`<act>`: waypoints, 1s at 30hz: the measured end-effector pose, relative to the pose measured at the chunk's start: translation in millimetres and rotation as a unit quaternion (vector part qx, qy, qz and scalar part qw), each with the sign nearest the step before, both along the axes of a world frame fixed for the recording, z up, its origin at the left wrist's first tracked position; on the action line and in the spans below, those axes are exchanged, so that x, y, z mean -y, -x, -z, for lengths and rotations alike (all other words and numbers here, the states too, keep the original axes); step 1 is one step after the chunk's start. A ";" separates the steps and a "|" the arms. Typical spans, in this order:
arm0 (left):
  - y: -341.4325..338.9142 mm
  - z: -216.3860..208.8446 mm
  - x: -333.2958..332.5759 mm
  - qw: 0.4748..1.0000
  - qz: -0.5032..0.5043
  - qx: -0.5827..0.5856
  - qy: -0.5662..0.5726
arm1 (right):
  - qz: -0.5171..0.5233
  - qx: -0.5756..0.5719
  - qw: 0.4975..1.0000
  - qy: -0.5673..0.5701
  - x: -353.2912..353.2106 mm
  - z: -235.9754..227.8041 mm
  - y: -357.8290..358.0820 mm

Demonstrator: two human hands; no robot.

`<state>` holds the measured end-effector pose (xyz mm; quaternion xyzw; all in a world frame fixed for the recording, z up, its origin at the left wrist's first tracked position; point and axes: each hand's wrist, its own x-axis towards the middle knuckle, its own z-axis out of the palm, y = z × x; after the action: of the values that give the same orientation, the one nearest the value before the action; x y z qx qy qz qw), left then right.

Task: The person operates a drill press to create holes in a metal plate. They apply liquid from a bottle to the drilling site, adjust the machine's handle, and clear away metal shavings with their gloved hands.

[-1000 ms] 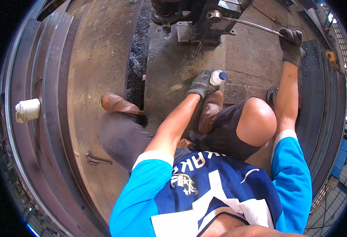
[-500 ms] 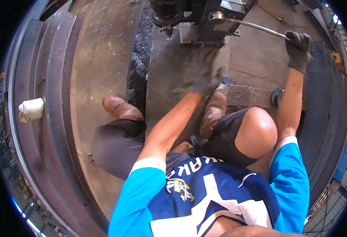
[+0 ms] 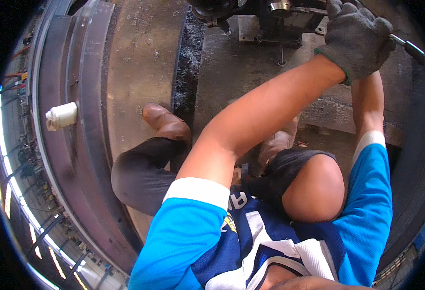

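My left hand, in a grey knit glove with a green cuff, is closed around a metal lever; the lever's end sticks out to the right of the fist. My right forearm rises behind it, and the right hand itself is hidden by the left glove. Close by, at the top edge, stands a dark drilling machine with a round shiny hub. Its tool tip points down at the steel plate. A small hook-like metal piece shows below the machine base.
A dark gap strewn with metal shavings runs between the plates. Long steel beams lie at the left, with a white plastic bottle on them. My brown boots rest on the steel on either side of the gap.
My left hand has moved up and right from low over the plate, beside a blue-ended object, to the lever. The right hand, earlier gripping the lever, is now hidden. The view has shifted.
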<state>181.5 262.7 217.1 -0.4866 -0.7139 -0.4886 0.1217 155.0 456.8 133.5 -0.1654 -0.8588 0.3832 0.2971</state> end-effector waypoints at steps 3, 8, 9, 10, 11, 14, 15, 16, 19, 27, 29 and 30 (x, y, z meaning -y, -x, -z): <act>0.5 -3.9 1.9 1.000 -0.005 0.002 -0.027 | 0.007 0.035 0.998 0.047 2.2 46.4 23.7; 0.3 -3.6 2.9 0.997 -0.020 0.004 -0.070 | 0.019 0.060 0.997 0.054 2.6 67.6 29.3; 0.4 -4.5 3.9 0.998 -0.008 0.018 -0.065 | 0.020 0.061 0.996 0.059 3.3 68.7 28.3; 0.7 -6.3 5.1 0.998 0.003 0.033 -0.060 | 0.020 0.063 0.996 0.063 3.2 69.4 28.1; 1.5 -8.7 6.7 0.999 0.002 0.026 -0.045 | 0.020 0.060 0.996 0.066 3.6 71.0 26.9; 4.8 -18.2 14.0 1.000 -0.007 0.005 -0.021 | 0.020 0.054 0.995 0.076 1.1 76.8 27.2; 6.9 -21.9 16.8 1.000 -0.012 -0.003 -0.029 | 0.020 0.049 0.995 0.080 -0.6 79.4 26.5; 10.4 -25.5 20.0 1.000 -0.003 0.001 -0.011 | 0.020 0.045 0.995 0.082 -1.9 82.0 25.3; 26.2 -34.7 33.2 0.998 0.037 0.029 0.036 | 0.021 0.026 0.995 0.094 0.3 91.6 9.1; 84.6 -43.6 124.9 0.993 -0.030 -0.099 -0.061 | -0.007 0.179 0.984 0.014 57.9 102.9 -120.5; 103.5 -47.9 156.3 0.995 -0.058 -0.080 -0.029 | 0.000 0.240 0.968 -0.076 54.1 88.2 -134.5; 113.1 -49.9 169.5 0.996 -0.064 -0.049 -0.028 | -0.011 0.222 0.968 -0.120 48.4 78.0 -138.8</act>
<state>68.3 93.2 267.0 -0.4600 -0.7226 -0.4752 0.2010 293.8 408.5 55.5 -0.2000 -0.9446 0.2345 0.1127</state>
